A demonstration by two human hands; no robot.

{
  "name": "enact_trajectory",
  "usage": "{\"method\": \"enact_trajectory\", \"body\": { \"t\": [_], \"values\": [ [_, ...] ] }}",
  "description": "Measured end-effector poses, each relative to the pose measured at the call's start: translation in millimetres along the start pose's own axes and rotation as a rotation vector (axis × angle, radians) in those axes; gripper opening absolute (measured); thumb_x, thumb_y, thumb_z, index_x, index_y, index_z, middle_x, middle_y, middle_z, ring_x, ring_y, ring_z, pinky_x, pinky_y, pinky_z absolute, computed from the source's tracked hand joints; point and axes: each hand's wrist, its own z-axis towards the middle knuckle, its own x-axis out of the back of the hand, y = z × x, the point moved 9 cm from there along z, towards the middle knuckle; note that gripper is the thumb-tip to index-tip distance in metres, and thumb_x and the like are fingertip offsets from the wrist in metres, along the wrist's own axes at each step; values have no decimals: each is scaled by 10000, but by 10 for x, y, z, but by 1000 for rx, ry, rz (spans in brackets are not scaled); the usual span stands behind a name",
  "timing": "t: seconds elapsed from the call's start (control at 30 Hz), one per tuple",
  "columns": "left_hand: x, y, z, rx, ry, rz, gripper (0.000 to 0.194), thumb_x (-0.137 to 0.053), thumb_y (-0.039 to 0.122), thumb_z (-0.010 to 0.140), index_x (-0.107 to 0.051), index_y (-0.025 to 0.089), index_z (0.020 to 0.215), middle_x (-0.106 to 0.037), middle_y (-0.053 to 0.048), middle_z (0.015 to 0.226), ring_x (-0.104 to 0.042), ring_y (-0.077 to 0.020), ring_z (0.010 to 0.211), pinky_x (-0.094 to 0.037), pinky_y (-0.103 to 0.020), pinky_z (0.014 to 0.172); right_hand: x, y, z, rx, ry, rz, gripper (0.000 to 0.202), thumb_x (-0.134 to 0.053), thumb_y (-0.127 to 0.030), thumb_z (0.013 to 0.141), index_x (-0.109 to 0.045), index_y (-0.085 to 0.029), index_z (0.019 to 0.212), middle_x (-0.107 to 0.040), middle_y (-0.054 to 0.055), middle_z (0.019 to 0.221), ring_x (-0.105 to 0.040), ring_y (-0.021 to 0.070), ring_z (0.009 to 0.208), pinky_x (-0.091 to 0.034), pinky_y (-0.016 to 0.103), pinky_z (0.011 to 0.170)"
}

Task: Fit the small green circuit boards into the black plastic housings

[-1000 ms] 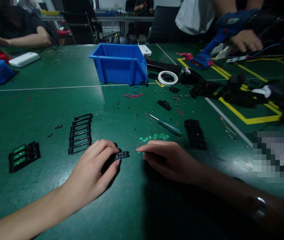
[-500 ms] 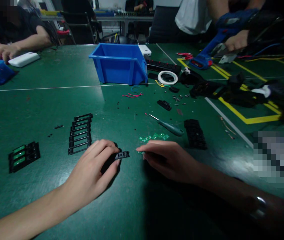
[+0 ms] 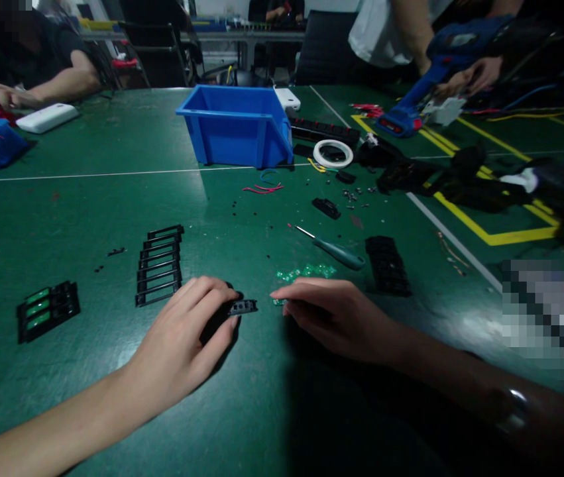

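Note:
Between the thumb and fingers of my left hand is a small black plastic part, its far end poking out to the right. My right hand pinches a small green circuit board, mostly hidden by the fingertips. A short gap separates the two pieces. Just beyond my right hand lie several small green boards in a row. A screwdriver with a green handle rests behind them. Left of my left hand is a black ladder-like frame, and farther left a black holder carries green boards.
A blue bin stands at the back, with a white ring beside it. Black parts lie right of the screwdriver. Loose screws are scattered beyond. Across the table, a person's hand is by a blue power drill.
My hands and the pieces in them have hardly moved. Across the table at right, the co-worker's hand has shifted beside the drill; the hand at far left moved slightly.

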Motion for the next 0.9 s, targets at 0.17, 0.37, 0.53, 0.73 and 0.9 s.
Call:
{"method": "enact_trajectory", "body": {
  "t": [0.17,0.37,0.53,0.73,0.9],
  "values": [
    [2,4,15,-4,3,5,175,-533,209,1003,-577,203,1172,-587,-70,1167,-546,-221,1090,-455,-376,948,12,-33,2,10,2,10,280,-544,-120,979,-657,-145,1234,-699,51,966,-612,129,786,-466,240,718],
    [-6,-1,31,-4,2,5,179,-538,211,1003,-574,205,1178,-584,-62,1162,-547,-210,1087,-451,-363,949,41,-65,19,24,17,20,285,-529,-105,984,-655,-131,1238,-716,58,969,-647,126,815,-487,231,748],
    [-6,3,14,-4,4,6,182,-534,212,1003,-575,205,1180,-585,-68,1173,-546,-218,1103,-453,-370,960,49,-56,20,25,25,14,276,-538,-101,982,-660,-143,1226,-721,56,977,-659,128,826,-499,235,757],
    [6,4,17,6,-4,3,171,-526,211,1002,-581,200,1163,-590,-79,1163,-553,-232,1091,-462,-384,946,49,-63,0,26,16,33,298,-524,-89,981,-650,-156,1242,-719,59,975,-655,136,817,-501,249,740],
    [7,4,7,5,-4,9,173,-529,212,1000,-584,195,1163,-594,-78,1160,-558,-234,1086,-465,-382,938,52,-65,-2,32,15,29,291,-518,-87,985,-649,-159,1235,-710,55,961,-638,135,796,-492,250,725]
  ]
}}
